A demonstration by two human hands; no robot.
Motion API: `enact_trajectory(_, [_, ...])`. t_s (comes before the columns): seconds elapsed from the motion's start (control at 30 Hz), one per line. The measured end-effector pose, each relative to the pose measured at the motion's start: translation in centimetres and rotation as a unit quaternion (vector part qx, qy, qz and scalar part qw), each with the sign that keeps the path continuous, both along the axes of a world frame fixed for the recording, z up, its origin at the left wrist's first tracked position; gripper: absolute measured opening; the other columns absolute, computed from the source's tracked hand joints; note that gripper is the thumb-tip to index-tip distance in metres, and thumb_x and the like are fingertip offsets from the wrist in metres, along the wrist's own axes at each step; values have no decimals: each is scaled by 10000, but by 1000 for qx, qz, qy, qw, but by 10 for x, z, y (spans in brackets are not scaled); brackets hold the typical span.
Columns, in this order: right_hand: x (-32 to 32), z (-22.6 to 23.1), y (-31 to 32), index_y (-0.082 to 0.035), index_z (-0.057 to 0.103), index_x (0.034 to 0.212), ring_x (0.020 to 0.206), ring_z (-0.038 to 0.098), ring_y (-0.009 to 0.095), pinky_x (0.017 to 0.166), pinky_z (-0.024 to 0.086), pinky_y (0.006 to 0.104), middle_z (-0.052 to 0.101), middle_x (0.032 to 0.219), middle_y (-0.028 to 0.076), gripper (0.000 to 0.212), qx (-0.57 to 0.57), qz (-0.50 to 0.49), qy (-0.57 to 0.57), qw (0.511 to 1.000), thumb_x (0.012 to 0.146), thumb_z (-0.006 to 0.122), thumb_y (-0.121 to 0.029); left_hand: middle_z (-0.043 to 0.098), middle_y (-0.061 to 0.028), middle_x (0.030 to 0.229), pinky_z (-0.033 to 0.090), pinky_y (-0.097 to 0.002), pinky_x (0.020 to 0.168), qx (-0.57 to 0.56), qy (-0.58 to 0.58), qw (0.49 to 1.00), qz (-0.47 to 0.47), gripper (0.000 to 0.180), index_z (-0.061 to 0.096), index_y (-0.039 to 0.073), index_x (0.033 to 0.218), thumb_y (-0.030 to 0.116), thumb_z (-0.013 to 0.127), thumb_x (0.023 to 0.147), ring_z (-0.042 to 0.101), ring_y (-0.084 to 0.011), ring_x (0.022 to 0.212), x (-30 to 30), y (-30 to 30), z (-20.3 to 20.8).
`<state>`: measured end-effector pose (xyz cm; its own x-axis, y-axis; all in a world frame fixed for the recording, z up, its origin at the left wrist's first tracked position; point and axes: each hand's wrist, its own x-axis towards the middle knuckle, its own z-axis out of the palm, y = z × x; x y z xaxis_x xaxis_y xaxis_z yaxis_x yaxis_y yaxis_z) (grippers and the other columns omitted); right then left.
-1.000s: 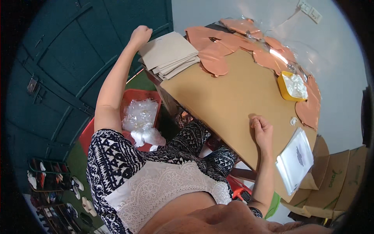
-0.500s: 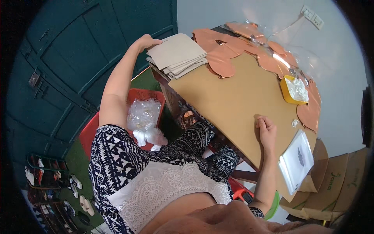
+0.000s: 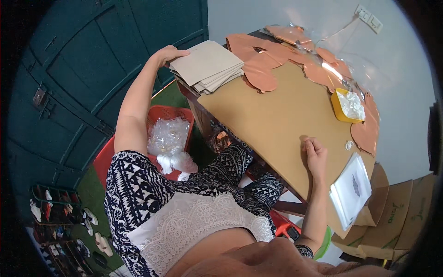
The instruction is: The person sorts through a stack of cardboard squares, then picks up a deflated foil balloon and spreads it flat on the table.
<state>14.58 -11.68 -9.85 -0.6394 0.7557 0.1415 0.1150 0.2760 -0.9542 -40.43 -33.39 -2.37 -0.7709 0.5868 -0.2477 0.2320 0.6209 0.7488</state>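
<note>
We count one stack of grey-brown card sheets [image 3: 207,64] at the far left corner of the table [image 3: 277,120]; at least five sheet edges show at its side, though the exact number is beyond us. Our left hand [image 3: 170,53] lies on the stack's far left edge, fingers laid over the top sheet and thumb hidden, so we cannot tell whether it grips. Our right hand [image 3: 315,154] rests on the tan tabletop, fingers curled loosely in, holding nothing we can see. Just beside it lies one stack of clear plastic bags [image 3: 351,190], and one small clear scrap [image 3: 349,145] sits near the knuckles. One yellow tray [image 3: 344,105] with clear wrapping inside stands further along. Copper-coloured shaped pieces [image 3: 258,76] ring the table's far edge, overlapping too much to count. Below, one red basket [image 3: 173,115] holds crumpled clear plastic.
</note>
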Motion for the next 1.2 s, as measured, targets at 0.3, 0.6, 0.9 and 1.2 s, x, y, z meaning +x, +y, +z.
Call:
enact_trajectory(0.3, [-1, 5, -2, -9, 628, 860, 604, 475, 65, 543, 382, 210, 537, 657, -23, 154, 30, -7, -36, 999, 923, 526, -105, 633, -88, 834, 459, -329, 613, 64, -24, 998, 16, 526, 660, -34, 860, 433, 795, 659, 581, -188, 711, 0, 1, 6])
enact_trajectory(0.6, [-1, 2, 0, -9, 626, 843, 611, 484, 63, 544, 387, 210, 538, 656, -21, 166, 54, 4, -26, 998, 925, 521, -108, 656, -130, 874, 532, -350, 623, 88, -67, 994, 21, 530, 633, -79, 947, 373, 771, 709, 649, -210, 723, -2, -6, 2])
enact_trajectory(0.9, [0, -2, -1, -17, 624, 859, 561, 443, 50, 503, 348, 200, 514, 640, -32, 157, 68, 12, -6, 998, 928, 509, -98, 649, -104, 778, 490, -287, 515, 158, -85, 983, 39, 425, 669, -36, 867, 346, 764, 708, 621, -176, 638, 37, -31, -1])
enact_trajectory(1.2, [-1, 5, -6, -15, 624, 847, 570, 430, 52, 511, 342, 208, 503, 635, -33, 164, 36, 4, -16, 999, 923, 518, -114, 579, -49, 599, 352, -247, 391, 113, -64, 990, 50, 503, 639, 6, 714, 477, 792, 627, 502, -118, 466, 82, -34, -15])
